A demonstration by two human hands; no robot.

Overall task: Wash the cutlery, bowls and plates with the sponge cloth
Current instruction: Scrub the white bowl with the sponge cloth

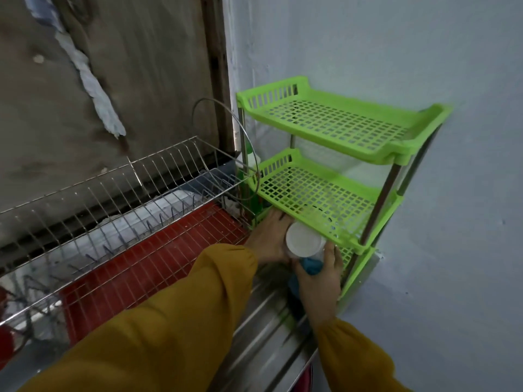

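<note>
We find the white tub (304, 240) just under the green rack's (410, 154) middle shelf, left hand (268, 239) lying straight-fingered against its side, right hand (319, 275) gripping the blue sponge cloth (311, 265) (thumb touching the tub).

left hand (268, 240) fingertips run under the green rack (396, 154) middle tier, grip not readable. blue cloth (310, 264) mostly buried in right hand (319, 278). white container (304, 240) motion-blurred, type unclear. rack's bottom tier hidden behind both hands. dish rack (121, 222) cut off at left edge.
</note>
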